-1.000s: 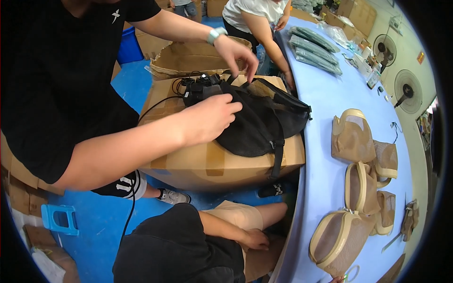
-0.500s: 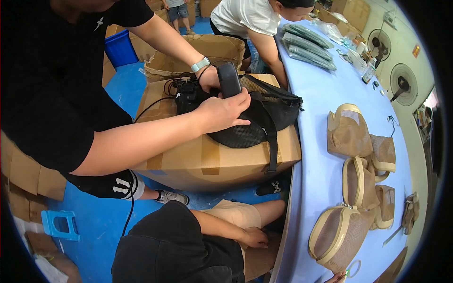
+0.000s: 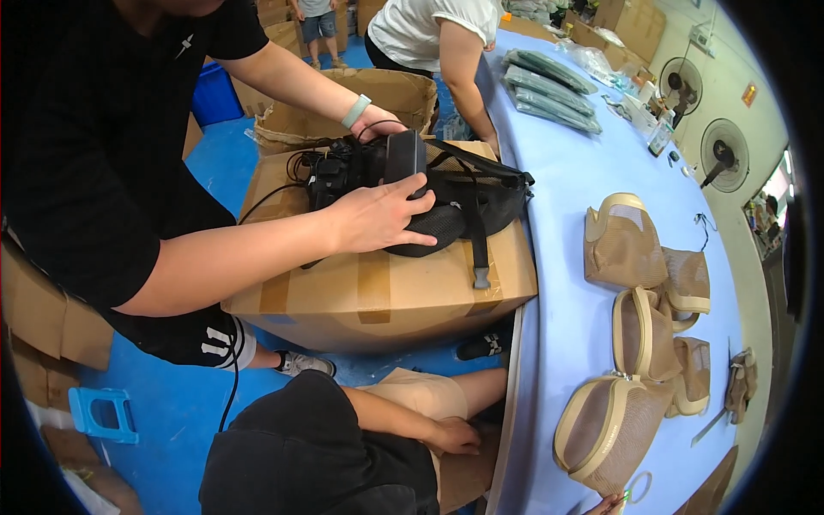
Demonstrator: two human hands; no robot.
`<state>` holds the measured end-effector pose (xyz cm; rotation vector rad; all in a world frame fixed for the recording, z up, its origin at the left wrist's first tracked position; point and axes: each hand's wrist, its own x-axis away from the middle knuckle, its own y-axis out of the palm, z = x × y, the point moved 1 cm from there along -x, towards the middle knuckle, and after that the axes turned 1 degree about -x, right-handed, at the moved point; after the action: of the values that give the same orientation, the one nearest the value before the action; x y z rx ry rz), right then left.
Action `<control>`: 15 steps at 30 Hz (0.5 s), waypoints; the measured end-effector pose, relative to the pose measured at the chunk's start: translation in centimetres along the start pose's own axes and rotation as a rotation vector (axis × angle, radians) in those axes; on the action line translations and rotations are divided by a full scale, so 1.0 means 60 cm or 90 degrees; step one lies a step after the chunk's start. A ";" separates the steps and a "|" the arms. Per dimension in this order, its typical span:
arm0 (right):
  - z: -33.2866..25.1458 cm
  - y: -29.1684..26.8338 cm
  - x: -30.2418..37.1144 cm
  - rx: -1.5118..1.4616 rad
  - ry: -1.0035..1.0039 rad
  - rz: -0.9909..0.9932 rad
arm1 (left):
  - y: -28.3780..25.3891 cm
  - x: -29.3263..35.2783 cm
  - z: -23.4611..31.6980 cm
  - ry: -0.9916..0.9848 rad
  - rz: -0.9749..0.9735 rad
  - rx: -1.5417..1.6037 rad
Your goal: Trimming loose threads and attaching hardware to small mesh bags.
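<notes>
My left hand (image 3: 459,436) rests on my lap over the beige shorts, holding nothing I can see; its fingers are partly in shadow. Only fingertips of my right hand (image 3: 611,504) show at the lower edge, pinched on a small green-and-white thing with a pale ring (image 3: 639,487) beside it. Nearest to them on the table lies a brown mesh bag (image 3: 614,429) with a beige zipped rim. A co-worker in black holds a black block-shaped device (image 3: 405,159) above a black mesh bag (image 3: 438,219) and a black camera-like device (image 3: 330,176).
Those black things lie on a taped carton (image 3: 369,296) against the blue-covered table (image 3: 558,257). More brown mesh pouches (image 3: 622,240) and stacked green packages (image 3: 549,90) lie on it. Another person in white (image 3: 429,26) stands at its far side. A blue stool (image 3: 103,415) is at left.
The whole view has shifted slightly. The co-worker's hands have moved with the black block, uncovering more of the camera-like device. The person in white has moved, head now out of view. My hands stay put.
</notes>
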<state>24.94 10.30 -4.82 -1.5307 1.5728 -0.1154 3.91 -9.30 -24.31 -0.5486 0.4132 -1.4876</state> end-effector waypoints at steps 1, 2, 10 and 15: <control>-0.002 0.000 0.000 -0.001 -0.005 0.004 | 0.001 0.000 0.000 0.001 0.000 -0.001; -0.006 0.001 0.000 -0.003 -0.010 0.008 | 0.000 -0.001 0.000 -0.006 -0.001 0.006; -0.002 -0.002 0.000 -0.007 0.024 -0.013 | -0.008 0.002 0.009 -0.006 -0.019 0.017; 0.010 0.001 0.001 -0.084 0.040 -0.011 | -0.001 -0.001 0.003 -0.002 -0.020 0.007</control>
<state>25.28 10.56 -5.27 -1.6573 1.6451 -0.0715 3.96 -9.25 -24.11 -0.5516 0.3952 -1.5184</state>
